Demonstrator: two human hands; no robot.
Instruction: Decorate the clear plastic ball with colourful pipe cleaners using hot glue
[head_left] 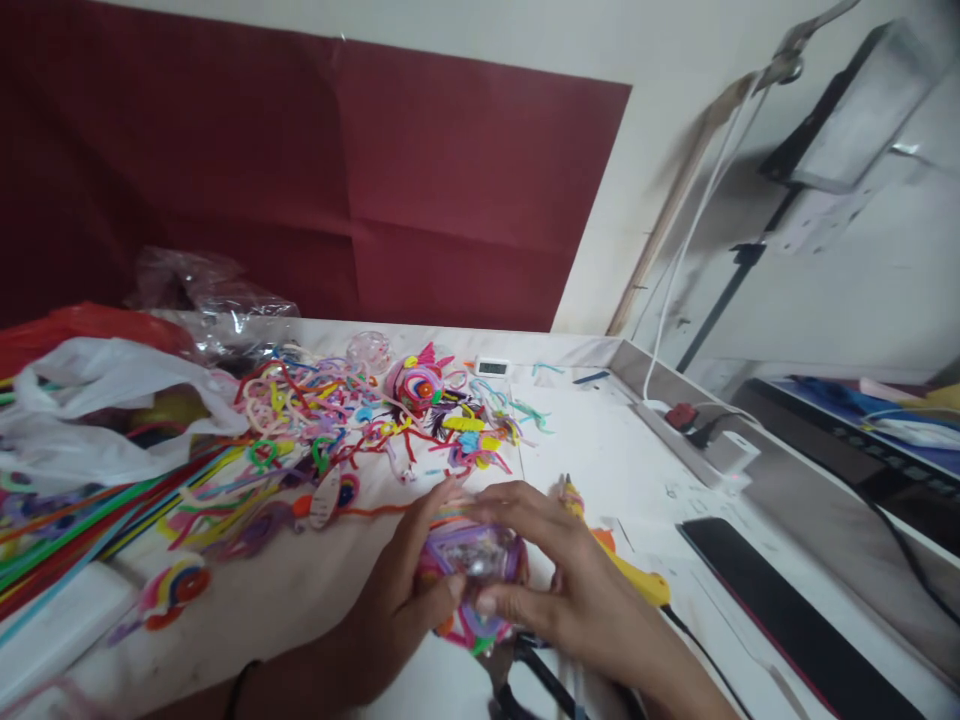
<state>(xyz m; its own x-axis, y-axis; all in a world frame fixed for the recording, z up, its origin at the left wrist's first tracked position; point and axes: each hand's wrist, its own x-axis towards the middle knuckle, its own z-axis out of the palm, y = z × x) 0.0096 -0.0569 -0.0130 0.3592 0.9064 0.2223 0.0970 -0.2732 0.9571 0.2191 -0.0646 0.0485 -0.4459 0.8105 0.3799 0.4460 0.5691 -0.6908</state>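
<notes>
My left hand [390, 605] and my right hand [574, 575] are closed around a clear ball wrapped in colourful pipe cleaners [474, 552]. Purple strips form an angular outline on its upper face, with pink, orange and green ones lower down. Both thumbs press on its near side, while the fingers curl over the back and sides. Black-handled scissors [536, 672] lie on the table just under the ball. Beside my right hand is a yellow hot glue gun [643, 582] with a black cord, partly hidden by that hand.
Loose pipe cleaner pieces [300, 395] and a decorated fish-like ball [416, 385] lie at the back. Straight pipe cleaners [142, 510] and a white plastic bag [112, 400] are on the left. A black slab [795, 620], a power strip [694, 440] and a small digital display [492, 368] are also there.
</notes>
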